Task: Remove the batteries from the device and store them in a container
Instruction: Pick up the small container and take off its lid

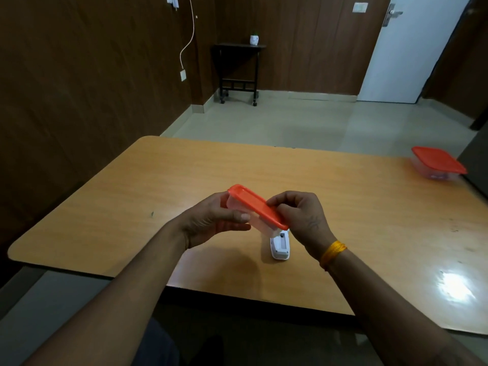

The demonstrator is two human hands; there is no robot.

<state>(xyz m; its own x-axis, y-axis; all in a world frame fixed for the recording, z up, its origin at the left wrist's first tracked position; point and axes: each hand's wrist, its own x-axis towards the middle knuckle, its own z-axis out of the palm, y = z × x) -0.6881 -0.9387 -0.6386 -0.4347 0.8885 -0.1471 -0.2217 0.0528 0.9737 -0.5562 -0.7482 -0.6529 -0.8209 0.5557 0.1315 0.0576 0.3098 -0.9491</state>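
Above the glossy wooden worktop, two hands: left hand and right hand, fingers clamped on one tilted clear plastic box, orange lid. One white device lies beneath. Second lidded box far right.

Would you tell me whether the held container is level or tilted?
Tilted: the container's orange lid slopes down toward the right hand.

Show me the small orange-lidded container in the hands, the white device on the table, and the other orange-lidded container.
small orange-lidded container (257,206): head view, on its lid.
white device (280,248): head view, body.
other orange-lidded container (437,161): head view, lid centre.
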